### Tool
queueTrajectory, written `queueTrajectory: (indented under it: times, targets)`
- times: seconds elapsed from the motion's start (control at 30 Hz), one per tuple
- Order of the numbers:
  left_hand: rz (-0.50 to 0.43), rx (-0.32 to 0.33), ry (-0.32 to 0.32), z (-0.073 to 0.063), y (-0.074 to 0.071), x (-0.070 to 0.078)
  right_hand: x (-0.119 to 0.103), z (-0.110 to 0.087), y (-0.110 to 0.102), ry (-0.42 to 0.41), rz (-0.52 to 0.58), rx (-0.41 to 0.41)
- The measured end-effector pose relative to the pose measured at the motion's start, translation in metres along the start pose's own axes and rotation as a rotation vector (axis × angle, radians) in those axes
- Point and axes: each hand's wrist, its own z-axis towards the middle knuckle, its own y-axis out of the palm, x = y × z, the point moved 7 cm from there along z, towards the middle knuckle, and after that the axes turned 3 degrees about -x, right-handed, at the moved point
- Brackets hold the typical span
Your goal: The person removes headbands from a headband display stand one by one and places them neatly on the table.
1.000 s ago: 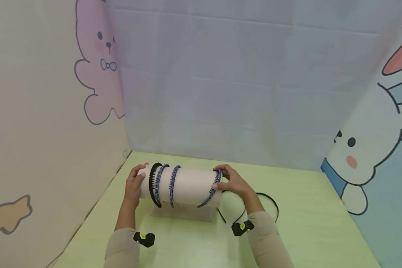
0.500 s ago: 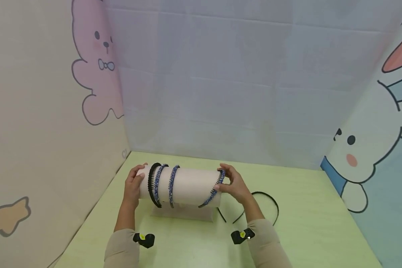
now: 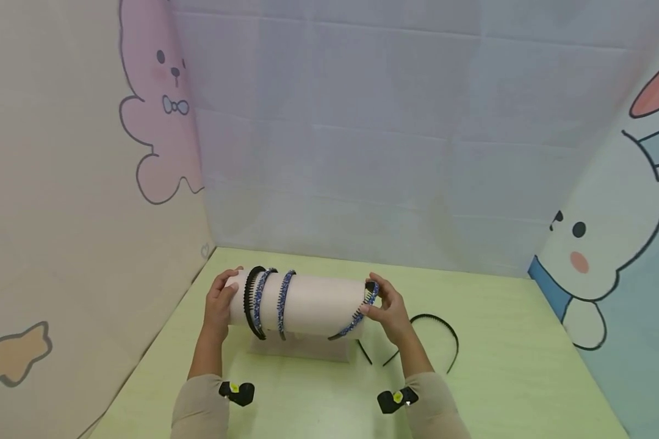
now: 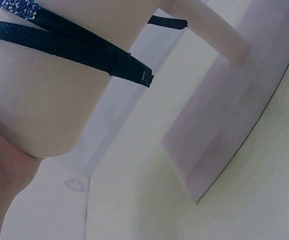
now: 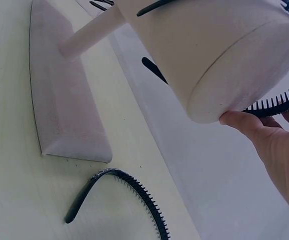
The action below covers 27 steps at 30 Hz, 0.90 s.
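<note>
A pale cylindrical headband stand (image 3: 324, 302) lies level on a low base (image 3: 302, 349). My left hand (image 3: 219, 302) grips its left end. A black toothed headband (image 3: 249, 305) and two blue glittery headbands (image 3: 282, 305) circle its left half. At the right end, my right hand (image 3: 392, 314) pinches another blue headband (image 3: 358, 318), its upper part pulled past the end face and its lower end still slanting across the cylinder. In the right wrist view, the thumb touches the end rim beside the headband's black teeth (image 5: 279, 106).
A dark toothed headband (image 3: 442, 321) lies on the pale green table (image 3: 505, 347), partly behind the right forearm. A thin black strip (image 3: 365, 352) shows beside the base. Cartoon-printed cloth walls (image 3: 329, 152) enclose the table's back and sides.
My right hand has moved slightly right, drawing the upper part of the blue headband off the cylinder's right end. The left hand has stayed in place on the stand.
</note>
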Motion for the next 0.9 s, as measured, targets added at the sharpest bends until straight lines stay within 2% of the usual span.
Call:
queueTrajectory:
  times: [0.13, 0.47, 0.7, 0.9]
  targets:
    - [0.002, -0.006, 0.010, 0.000, 0.002, 0.001, 0.004, -0.004, -0.003, -0.003, 0.043, 0.030]
    - [0.007, 0.001, 0.012, 0.002, -0.001, -0.002, 0.006, -0.009, -0.003, -0.011, 0.117, 0.026]
    - [-0.009, 0.011, 0.019, 0.001, -0.002, -0.001, 0.010, -0.013, -0.006, 0.002, 0.175, 0.052]
    - [-0.012, 0.009, 0.015, 0.000, -0.002, -0.001, 0.010, -0.018, -0.007, -0.019, 0.206, 0.066]
